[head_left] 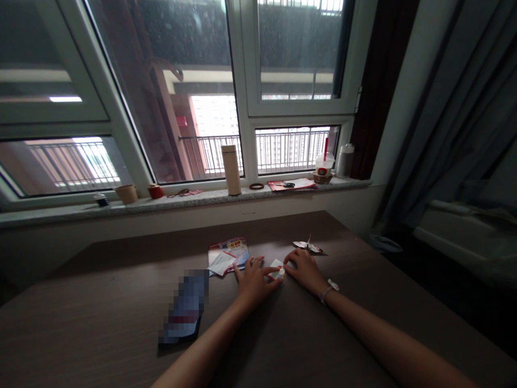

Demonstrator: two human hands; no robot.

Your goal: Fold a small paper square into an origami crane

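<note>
A small folded piece of paper (277, 265), white with red and yellow print, lies on the table between my two hands. My left hand (255, 283) has its thumb and index finger at the paper's left and near edges, holding it against the tabletop, while its other fingers spread toward the printed sheets. From the other side, my right hand (306, 269) pinches the paper's right edge with bent fingers; a bracelet circles that wrist. Just beyond my right hand sits a folded paper figure with pointed wings (308, 246).
Printed paper sheets (226, 258) lie left of my left hand. A pixelated dark phone-like object (186, 310) is nearer me on the brown table (100, 291). The windowsill (197, 201) carries a beige bottle (230, 170), a lidded drink cup (323, 163), scissors (288, 185) and paper cups.
</note>
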